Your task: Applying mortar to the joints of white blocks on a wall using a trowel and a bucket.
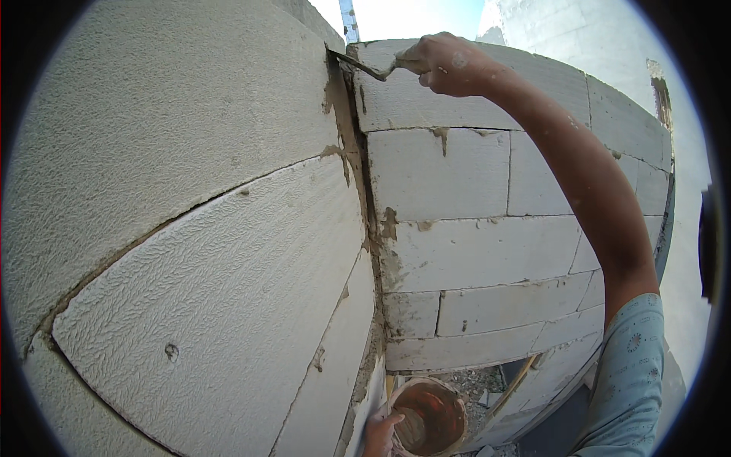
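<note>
My right hand reaches up and is closed round the handle of a trowel. The trowel's thin blade points left, its tip at the top of the vertical corner joint, where two block walls meet. Grey-brown mortar is smeared along that joint. Low in the view, my left hand has its fingers at the rim of a round bucket. The bucket has a reddish inside with greyish material in it. Part of the left hand is cut off by the lower edge.
To the left rises a rough pale block wall with dark joints. A smoother white block wall faces me, mortar stains on several seams. Rubble lies on the ground beyond the bucket. Another light wall stands at upper right.
</note>
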Demonstrator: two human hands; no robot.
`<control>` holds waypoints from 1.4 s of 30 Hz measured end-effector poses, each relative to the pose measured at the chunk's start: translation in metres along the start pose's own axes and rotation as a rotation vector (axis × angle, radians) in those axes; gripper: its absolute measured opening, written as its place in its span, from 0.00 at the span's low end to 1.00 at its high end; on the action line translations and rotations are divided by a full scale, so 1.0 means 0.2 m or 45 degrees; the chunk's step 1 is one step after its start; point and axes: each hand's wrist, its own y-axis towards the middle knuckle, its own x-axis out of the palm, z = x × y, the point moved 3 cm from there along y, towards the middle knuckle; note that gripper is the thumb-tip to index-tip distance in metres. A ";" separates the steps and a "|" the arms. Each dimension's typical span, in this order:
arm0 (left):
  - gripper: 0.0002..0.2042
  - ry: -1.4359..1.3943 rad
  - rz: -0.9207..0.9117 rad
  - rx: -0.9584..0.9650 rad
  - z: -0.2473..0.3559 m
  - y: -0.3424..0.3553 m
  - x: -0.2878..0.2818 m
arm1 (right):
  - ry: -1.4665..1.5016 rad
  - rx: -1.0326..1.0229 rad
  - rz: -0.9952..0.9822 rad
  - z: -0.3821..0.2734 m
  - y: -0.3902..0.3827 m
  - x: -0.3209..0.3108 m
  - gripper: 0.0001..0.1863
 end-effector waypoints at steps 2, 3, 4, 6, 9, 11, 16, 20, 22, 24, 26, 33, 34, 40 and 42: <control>0.23 0.005 -0.004 0.020 0.00 0.00 0.02 | 0.040 -0.078 0.147 0.20 -0.05 -0.04 0.25; 0.23 0.000 -0.004 0.041 0.01 0.00 0.03 | 0.053 -0.263 0.119 0.33 -0.06 -0.07 0.24; 0.23 0.008 -0.004 0.038 0.01 0.00 0.03 | 0.185 -0.265 0.067 0.36 -0.07 -0.15 0.21; 0.23 -0.003 -0.035 0.036 0.02 -0.01 0.04 | 0.316 -0.256 0.014 0.43 -0.05 -0.19 0.22; 0.23 0.015 0.007 0.016 0.08 -0.07 0.09 | 0.295 -0.335 0.277 0.47 0.02 -0.17 0.27; 0.23 0.004 0.011 0.026 0.08 -0.06 0.07 | 0.176 -0.099 0.102 0.38 0.07 -0.20 0.28; 0.23 0.005 0.017 0.025 0.07 -0.03 0.07 | 0.197 0.050 0.358 0.50 -0.08 -0.05 0.24; 0.25 0.023 0.029 0.035 0.07 -0.05 0.08 | 0.668 0.419 0.151 0.25 -0.68 -0.11 0.27; 0.27 -0.036 0.005 0.121 0.15 -0.13 0.12 | 1.172 0.535 -0.229 0.11 -1.08 -0.03 0.32; 0.27 -0.065 0.039 0.142 0.14 -0.17 0.09 | 1.621 0.665 -0.655 -0.07 -1.50 0.09 0.28; 0.28 -0.058 0.012 0.133 0.17 -0.18 0.12 | 1.754 0.803 -1.067 -0.19 -2.02 0.19 0.25; 0.27 0.040 -0.049 0.346 0.37 -0.15 0.43 | 1.986 1.497 -1.179 -0.62 -2.99 0.24 0.24; 0.26 0.090 -0.081 0.361 0.42 -0.13 0.49 | 2.006 1.447 -1.113 -0.59 -2.95 0.23 0.24; 0.26 0.370 -0.229 0.526 0.55 -0.13 0.77 | 1.545 1.183 -1.006 -0.49 -2.70 0.31 0.27; 0.25 0.401 -0.301 0.533 0.51 -0.16 0.86 | 1.409 1.111 -0.861 -0.50 -2.69 0.38 0.28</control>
